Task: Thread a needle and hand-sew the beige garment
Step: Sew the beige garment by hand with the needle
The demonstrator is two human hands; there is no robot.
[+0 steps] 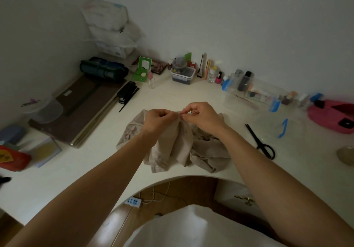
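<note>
Garment [172,147] looked soft and limp near the table's [191,95] front edge; left hand [156,119] and right hand [201,116] pinched its lifted fold.

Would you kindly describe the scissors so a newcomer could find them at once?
On the desk, look right of the beige garment at its middle. The scissors lie flat there, handles toward the person. They are all black, unlike the blue-clipped clear lid beside them.
</note>
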